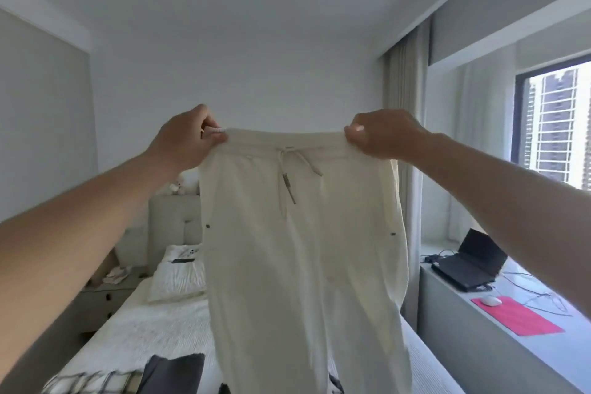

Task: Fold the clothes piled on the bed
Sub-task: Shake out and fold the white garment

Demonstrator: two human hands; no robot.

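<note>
Your left hand (187, 137) and right hand (377, 134) pinch waistband corners of cream pants (300, 249), both grips closed on fabric; pants hang spread above bed (153, 326).

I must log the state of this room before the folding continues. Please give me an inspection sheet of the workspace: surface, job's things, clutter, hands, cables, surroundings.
Surface: bed with white textured cover and a pillow.
Job's things: cream trousers held up by the waistband, drawstring hanging loose; dark garment and checked cloth lying on the bed.
Clutter: small items on the nightstand, too blurred to name.
Hands: left hand and right hand each pinch a waistband corner.
Cables: loose wires beside the laptop.
Surroundings: window, curtain, white mouse on a pink mat.
</note>
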